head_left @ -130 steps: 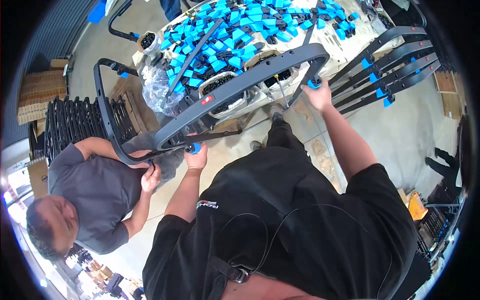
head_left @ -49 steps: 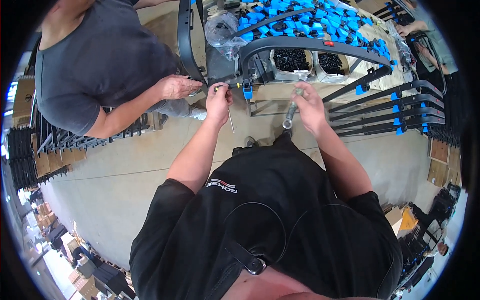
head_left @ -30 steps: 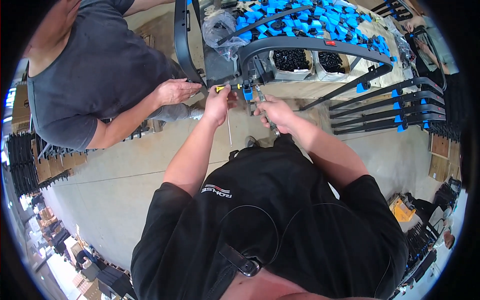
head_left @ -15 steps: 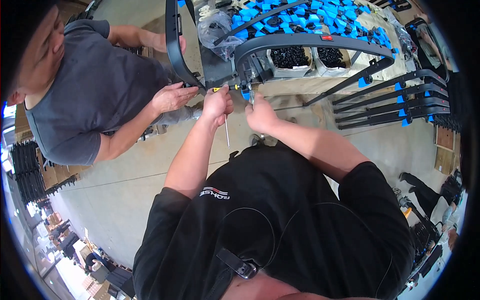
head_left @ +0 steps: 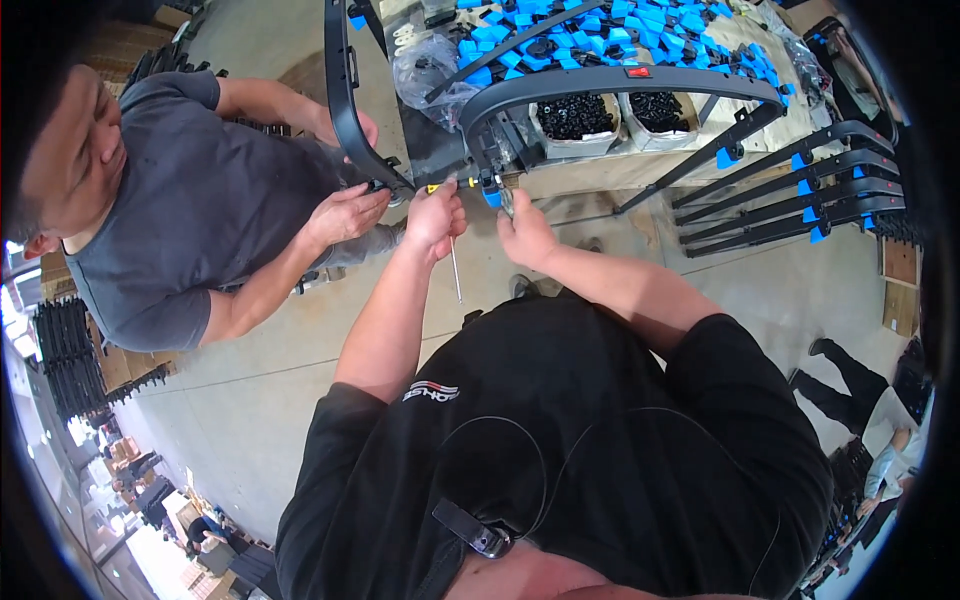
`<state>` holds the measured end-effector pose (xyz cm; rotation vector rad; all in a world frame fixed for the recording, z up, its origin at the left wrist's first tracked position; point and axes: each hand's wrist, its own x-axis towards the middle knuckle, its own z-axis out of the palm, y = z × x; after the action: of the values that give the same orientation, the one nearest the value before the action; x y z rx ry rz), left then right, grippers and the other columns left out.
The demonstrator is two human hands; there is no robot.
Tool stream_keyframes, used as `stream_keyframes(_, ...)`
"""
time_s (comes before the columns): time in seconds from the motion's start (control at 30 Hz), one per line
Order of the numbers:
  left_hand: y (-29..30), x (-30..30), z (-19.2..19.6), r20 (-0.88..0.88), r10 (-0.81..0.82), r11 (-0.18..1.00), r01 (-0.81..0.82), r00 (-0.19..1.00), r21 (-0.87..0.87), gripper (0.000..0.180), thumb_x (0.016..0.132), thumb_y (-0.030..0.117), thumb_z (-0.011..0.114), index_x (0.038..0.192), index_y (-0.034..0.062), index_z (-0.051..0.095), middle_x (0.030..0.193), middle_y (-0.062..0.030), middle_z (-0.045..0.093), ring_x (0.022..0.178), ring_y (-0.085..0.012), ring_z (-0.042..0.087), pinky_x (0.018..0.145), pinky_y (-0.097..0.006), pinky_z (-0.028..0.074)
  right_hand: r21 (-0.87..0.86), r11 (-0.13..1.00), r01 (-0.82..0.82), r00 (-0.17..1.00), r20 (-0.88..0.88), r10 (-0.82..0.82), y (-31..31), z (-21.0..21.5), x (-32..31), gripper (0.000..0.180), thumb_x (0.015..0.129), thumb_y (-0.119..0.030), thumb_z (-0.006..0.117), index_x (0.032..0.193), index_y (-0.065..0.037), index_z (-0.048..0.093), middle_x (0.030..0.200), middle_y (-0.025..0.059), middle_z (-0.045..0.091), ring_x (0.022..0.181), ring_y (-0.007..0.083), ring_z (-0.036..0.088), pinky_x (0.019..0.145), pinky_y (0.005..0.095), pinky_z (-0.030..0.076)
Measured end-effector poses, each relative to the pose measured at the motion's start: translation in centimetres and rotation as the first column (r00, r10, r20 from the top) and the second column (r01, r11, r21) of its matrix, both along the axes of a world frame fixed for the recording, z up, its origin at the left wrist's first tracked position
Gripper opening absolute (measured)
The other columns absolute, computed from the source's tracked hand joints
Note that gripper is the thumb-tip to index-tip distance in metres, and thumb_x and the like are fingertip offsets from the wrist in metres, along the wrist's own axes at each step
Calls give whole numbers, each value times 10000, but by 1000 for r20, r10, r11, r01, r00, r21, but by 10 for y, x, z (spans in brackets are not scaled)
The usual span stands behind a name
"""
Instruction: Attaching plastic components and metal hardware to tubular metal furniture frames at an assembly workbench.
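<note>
My left hand (head_left: 435,222) is closed around a screwdriver-like tool with a yellow-and-black handle (head_left: 437,188). A thin metal rod (head_left: 457,270) sticks out below that fist; whether it belongs to the same tool I cannot tell. Just to the right, my right hand (head_left: 527,232) pinches a small metal piece (head_left: 507,202), its kind mostly hidden by the fingers. Both hands are at the near lower end of a curved black frame (head_left: 620,78) with a red label, beside a blue piece (head_left: 491,196) at that end.
At left a co-worker (head_left: 200,180) handles another curved black frame (head_left: 343,95). The bench beyond holds a heap of blue parts (head_left: 600,35), a plastic bag (head_left: 425,65) and two boxes of small black parts (head_left: 577,118). Several black frames (head_left: 800,190) stand at right.
My right hand has shifted slightly down and right, with its fingers turned more upward. The left hand keeps its grip. The co-worker's hand stays near the other frame.
</note>
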<state>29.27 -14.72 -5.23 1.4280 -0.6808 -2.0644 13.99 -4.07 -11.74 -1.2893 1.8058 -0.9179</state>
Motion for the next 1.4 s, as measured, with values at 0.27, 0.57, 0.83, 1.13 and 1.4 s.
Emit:
stream_keyframes(0.27,11,30,-24,-82,186,981,-189,979,-35,183,1033,180,560,912,109,443,630,12,425,485,-101,371,419,-274,295,287,939,191,837,452,-309,56,20,-103,265,963,-269,642,1057,-21,645,831,143,662,747,273,634,711,402,517)
stream_keyframes(0.57,94,22,9,709,-15,386,658,705,-646,313,976,228,683,1173,14,569,819,-53,673,706,-127,625,667,-280,507,230,969,-84,837,544,-57,151,95,-196,257,938,-82,639,1191,-42,660,1142,54,670,1079,119,589,923,283,486)
stream_keyframes(0.83,72,-152,66,106,-192,842,219,976,-493,229,1021,148,620,1178,-12,573,923,-66,682,867,-145,656,797,-296,536,-36,999,-38,950,310,48,112,115,-217,286,897,-245,777,1083,-45,691,913,-17,632,871,46,561,791,264,479)
stream_keyframes(1.13,53,-250,52,-17,-170,946,158,985,-282,313,1016,215,632,1215,-12,548,1108,-118,651,1070,-233,644,899,-375,550,-154,970,187,911,397,-112,64,84,-266,192,950,-51,631,1137,-91,625,760,-6,588,598,43,536,516,242,417)
stream_keyframes(1.4,93,-187,4,312,-138,968,195,940,-159,224,1006,199,625,1136,17,624,1002,-83,672,885,-169,656,769,-316,539,308,949,71,940,297,-167,5,61,-356,395,916,-209,684,1267,-48,600,1023,178,699,949,315,679,882,407,535)
